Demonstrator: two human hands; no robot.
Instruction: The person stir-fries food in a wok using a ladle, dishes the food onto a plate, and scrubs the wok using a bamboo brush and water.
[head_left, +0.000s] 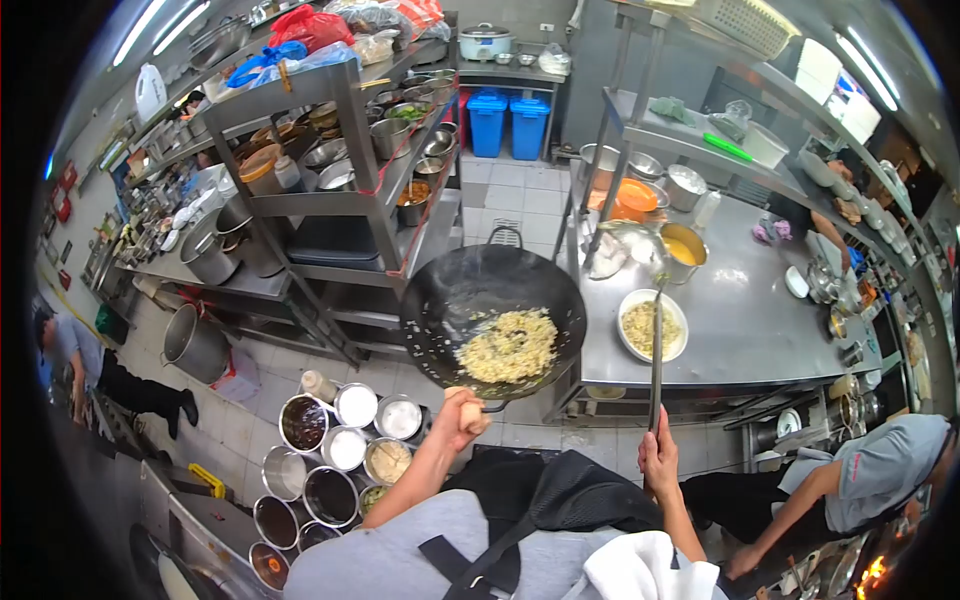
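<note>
My left hand point(466, 414) is closed around the near handle of a large black wok point(435, 300). Fried rice with yellow bits point(510, 345) lies in the wok, and stray grains stick to its sides. In my right hand point(658, 462) is the long metal handle of a ladle point(656, 380), pointing away from me. That handle crosses over a white bowl point(624, 338) that holds more fried rice point(640, 325) and stands at the left front of the steel counter. The ladle's head is hard to make out against the shiny things behind it.
Pots of sauces and seasonings point(330, 495) cluster at lower left. A steel shelf rack point(340, 205) stands beyond the wok. The steel counter point(735, 345) carries a pot of yellow liquid point(683, 250). A co-worker point(850, 480) is close on my right, near flames point(872, 577).
</note>
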